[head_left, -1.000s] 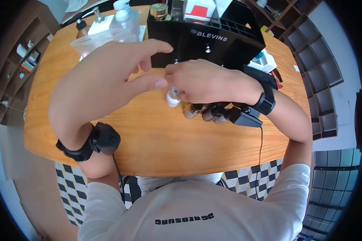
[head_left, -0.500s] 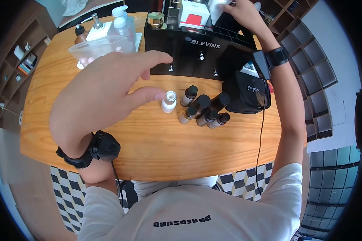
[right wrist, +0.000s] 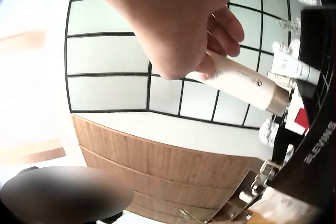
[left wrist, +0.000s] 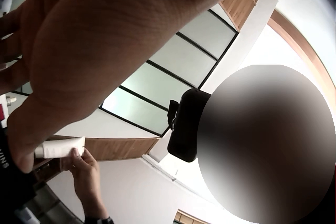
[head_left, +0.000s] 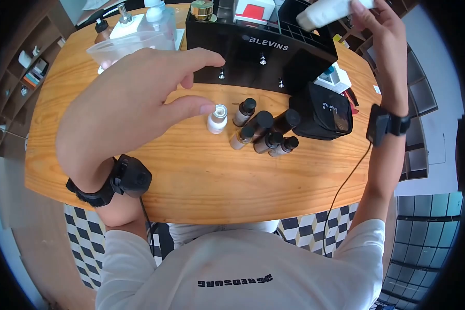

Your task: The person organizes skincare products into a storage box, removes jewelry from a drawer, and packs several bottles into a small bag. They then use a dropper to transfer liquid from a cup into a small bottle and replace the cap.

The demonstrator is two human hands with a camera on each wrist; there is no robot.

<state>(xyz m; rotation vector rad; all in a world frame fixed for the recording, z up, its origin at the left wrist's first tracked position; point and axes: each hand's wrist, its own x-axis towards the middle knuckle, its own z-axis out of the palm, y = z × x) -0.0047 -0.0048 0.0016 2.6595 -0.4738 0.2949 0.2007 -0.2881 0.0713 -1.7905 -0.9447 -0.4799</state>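
Observation:
In the head view a white tube (head_left: 331,12) is pinched by the right hand (head_left: 385,39), held tilted above the right end of a black organizer (head_left: 243,57). The right wrist view shows the tube (right wrist: 247,85) slanting down from the fingers. My left hand (head_left: 134,98) hovers over the table with thumb and forefinger apart, holding nothing; its thumb tip is beside a small white bottle (head_left: 217,120), and whether they touch I cannot tell. Several dark-capped bottles (head_left: 262,122) stand to the right of that bottle.
A black pouch (head_left: 320,111) sits right of the bottles, with a white box (head_left: 336,78) behind it. At the back left are a clear plastic container (head_left: 129,45) and pump bottles (head_left: 157,23). A cable (head_left: 341,188) hangs from the right wrist camera over the table's front edge.
The right hand went from beside the small bottles up to the organizer, took hold of the white tube and lifted it out to the right. The left hand has barely moved.

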